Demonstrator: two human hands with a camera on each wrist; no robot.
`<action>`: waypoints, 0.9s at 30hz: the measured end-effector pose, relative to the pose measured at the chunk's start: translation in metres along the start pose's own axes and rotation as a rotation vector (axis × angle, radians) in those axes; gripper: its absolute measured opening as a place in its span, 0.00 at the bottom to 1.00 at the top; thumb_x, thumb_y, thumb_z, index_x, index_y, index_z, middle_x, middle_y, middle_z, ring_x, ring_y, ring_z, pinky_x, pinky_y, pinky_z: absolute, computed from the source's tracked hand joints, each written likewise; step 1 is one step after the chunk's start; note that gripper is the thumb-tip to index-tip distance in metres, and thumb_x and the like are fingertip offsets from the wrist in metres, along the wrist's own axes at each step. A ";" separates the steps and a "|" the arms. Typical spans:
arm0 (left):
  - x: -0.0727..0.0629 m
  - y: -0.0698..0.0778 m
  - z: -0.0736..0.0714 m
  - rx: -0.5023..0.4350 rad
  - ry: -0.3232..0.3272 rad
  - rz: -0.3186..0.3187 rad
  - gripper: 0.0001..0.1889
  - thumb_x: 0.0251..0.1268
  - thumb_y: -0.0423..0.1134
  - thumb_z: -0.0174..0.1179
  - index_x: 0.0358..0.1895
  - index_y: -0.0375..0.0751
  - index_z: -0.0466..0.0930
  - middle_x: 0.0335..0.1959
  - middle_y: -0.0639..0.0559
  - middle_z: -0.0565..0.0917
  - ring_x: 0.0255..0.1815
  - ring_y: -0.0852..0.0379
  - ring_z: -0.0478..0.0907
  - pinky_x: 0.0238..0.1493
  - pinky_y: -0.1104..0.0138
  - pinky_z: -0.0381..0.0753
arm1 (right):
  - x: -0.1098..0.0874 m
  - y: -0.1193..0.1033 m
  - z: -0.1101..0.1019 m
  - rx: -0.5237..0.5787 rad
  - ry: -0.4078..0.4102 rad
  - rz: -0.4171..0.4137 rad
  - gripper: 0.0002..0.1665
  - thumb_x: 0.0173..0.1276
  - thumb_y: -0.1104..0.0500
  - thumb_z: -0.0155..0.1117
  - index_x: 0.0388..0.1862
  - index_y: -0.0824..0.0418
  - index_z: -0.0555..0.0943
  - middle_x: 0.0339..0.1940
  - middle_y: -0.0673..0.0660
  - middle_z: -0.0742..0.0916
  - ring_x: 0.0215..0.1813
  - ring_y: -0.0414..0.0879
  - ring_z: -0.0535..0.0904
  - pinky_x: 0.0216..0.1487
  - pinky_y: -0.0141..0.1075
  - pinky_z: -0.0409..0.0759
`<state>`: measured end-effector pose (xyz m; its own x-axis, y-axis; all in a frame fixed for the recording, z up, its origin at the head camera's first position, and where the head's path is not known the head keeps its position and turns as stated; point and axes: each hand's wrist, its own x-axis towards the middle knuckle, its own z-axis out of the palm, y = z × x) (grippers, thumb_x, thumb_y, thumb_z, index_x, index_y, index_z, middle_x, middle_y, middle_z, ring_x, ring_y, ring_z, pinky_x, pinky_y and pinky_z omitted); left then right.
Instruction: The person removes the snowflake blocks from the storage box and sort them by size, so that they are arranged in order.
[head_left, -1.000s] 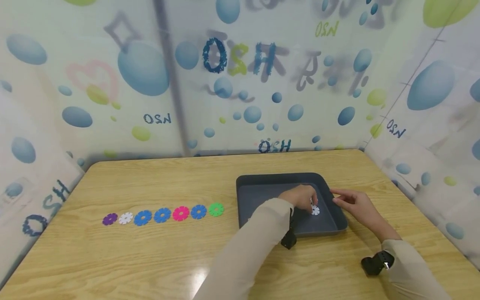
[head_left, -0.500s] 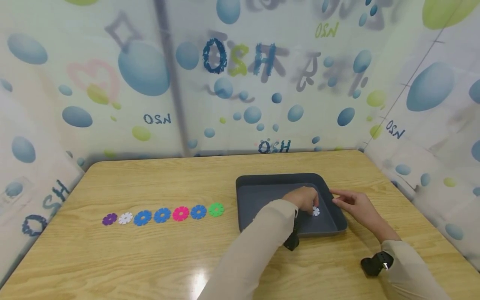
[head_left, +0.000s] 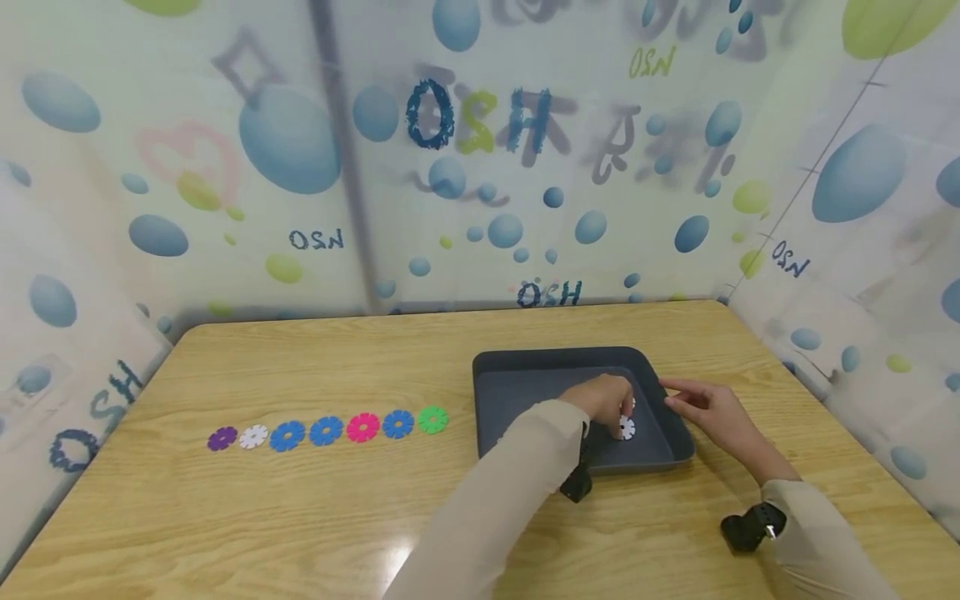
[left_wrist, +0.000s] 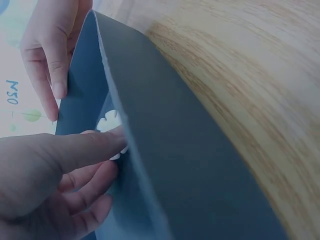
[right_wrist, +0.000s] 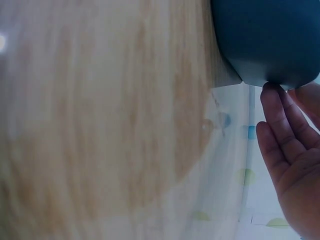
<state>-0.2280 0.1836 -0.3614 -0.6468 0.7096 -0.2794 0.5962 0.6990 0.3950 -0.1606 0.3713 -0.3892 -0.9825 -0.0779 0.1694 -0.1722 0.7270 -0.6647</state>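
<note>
My left hand (head_left: 603, 398) reaches down into a dark grey tray (head_left: 517, 400). It pinches a white snowflake disc (head_left: 627, 429), with the thumb across the disc in the left wrist view (left_wrist: 110, 121). A second white disc (head_left: 633, 403) shows just behind it, mostly covered by the hand. Outside the tray's right wall is my right hand (head_left: 716, 412), its fingertips touching the rim. In the right wrist view, that hand's fingers (right_wrist: 280, 120) are fairly straight against the tray's outer side.
Left of the tray, a row of snowflake discs crosses the wooden table (head_left: 300, 525): a purple disc (head_left: 222, 438), a white disc (head_left: 253, 436), several blue ones, a pink disc (head_left: 363, 427) and a green disc (head_left: 432, 419). Printed curtains (head_left: 480, 208) hang behind the table.
My left hand has shifted slightly toward the left and front inside the tray, with a white disc now showing at its fingertips. The right hand and the row of discs stay put.
</note>
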 end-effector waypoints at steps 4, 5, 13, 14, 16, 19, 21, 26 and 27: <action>-0.003 0.000 0.000 -0.020 0.031 0.019 0.13 0.45 0.34 0.71 0.30 0.47 0.75 0.32 0.61 0.74 0.30 0.64 0.71 0.29 0.73 0.70 | 0.000 0.001 -0.001 0.004 -0.002 0.005 0.23 0.66 0.57 0.58 0.57 0.68 0.74 0.37 0.62 0.84 0.34 0.38 0.78 0.31 0.31 0.75; -0.004 -0.001 0.000 -0.027 0.041 0.024 0.12 0.46 0.33 0.71 0.29 0.47 0.75 0.32 0.61 0.74 0.29 0.64 0.71 0.28 0.73 0.70 | 0.000 0.001 -0.001 0.003 -0.002 0.007 0.23 0.66 0.57 0.58 0.57 0.68 0.74 0.36 0.61 0.84 0.33 0.38 0.78 0.30 0.31 0.75; -0.008 -0.001 -0.003 -0.052 0.079 0.048 0.09 0.50 0.31 0.68 0.27 0.47 0.77 0.30 0.60 0.75 0.28 0.63 0.71 0.27 0.73 0.70 | 0.001 0.002 -0.002 -0.006 0.001 0.010 0.23 0.66 0.57 0.59 0.57 0.68 0.74 0.33 0.59 0.83 0.32 0.38 0.77 0.29 0.32 0.73; -0.009 -0.002 -0.003 -0.054 0.081 0.051 0.09 0.50 0.30 0.67 0.26 0.47 0.77 0.29 0.60 0.75 0.28 0.63 0.71 0.27 0.73 0.70 | 0.001 0.002 -0.002 -0.008 0.002 0.009 0.23 0.66 0.57 0.59 0.57 0.68 0.74 0.33 0.59 0.83 0.32 0.38 0.77 0.29 0.31 0.73; -0.009 -0.002 -0.003 -0.049 0.088 0.063 0.08 0.51 0.30 0.67 0.26 0.47 0.77 0.28 0.60 0.75 0.27 0.63 0.71 0.26 0.73 0.70 | 0.001 0.001 -0.002 -0.011 0.003 0.007 0.23 0.66 0.57 0.59 0.57 0.69 0.74 0.33 0.59 0.83 0.32 0.38 0.77 0.29 0.31 0.73; -0.011 -0.002 -0.003 -0.052 0.100 0.090 0.08 0.52 0.30 0.66 0.26 0.47 0.77 0.28 0.60 0.75 0.27 0.63 0.72 0.27 0.74 0.70 | 0.001 0.001 -0.002 -0.010 0.007 0.001 0.23 0.66 0.58 0.59 0.56 0.69 0.74 0.33 0.59 0.83 0.31 0.38 0.77 0.28 0.31 0.73; -0.012 -0.003 -0.003 -0.055 0.105 0.108 0.08 0.52 0.30 0.65 0.26 0.47 0.77 0.27 0.60 0.74 0.27 0.63 0.72 0.27 0.74 0.70 | 0.001 0.000 -0.002 -0.010 0.007 -0.002 0.23 0.66 0.58 0.59 0.56 0.69 0.74 0.33 0.59 0.83 0.31 0.38 0.77 0.28 0.31 0.73; -0.016 -0.006 -0.003 -0.070 0.119 0.148 0.08 0.53 0.30 0.64 0.25 0.46 0.77 0.27 0.60 0.74 0.27 0.63 0.71 0.26 0.74 0.70 | 0.001 -0.001 -0.001 0.000 0.011 -0.014 0.23 0.66 0.59 0.59 0.56 0.70 0.74 0.31 0.58 0.83 0.30 0.38 0.76 0.27 0.31 0.72; -0.017 -0.006 -0.004 -0.074 0.121 0.155 0.08 0.53 0.30 0.64 0.25 0.46 0.77 0.27 0.60 0.74 0.27 0.63 0.71 0.26 0.75 0.70 | 0.000 -0.001 -0.001 0.002 0.011 -0.017 0.23 0.66 0.59 0.59 0.56 0.70 0.74 0.31 0.58 0.83 0.30 0.38 0.76 0.27 0.32 0.72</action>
<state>-0.2225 0.1668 -0.3556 -0.6050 0.7893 -0.1047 0.6596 0.5704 0.4894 -0.1608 0.3707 -0.3878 -0.9785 -0.0828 0.1888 -0.1892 0.7246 -0.6627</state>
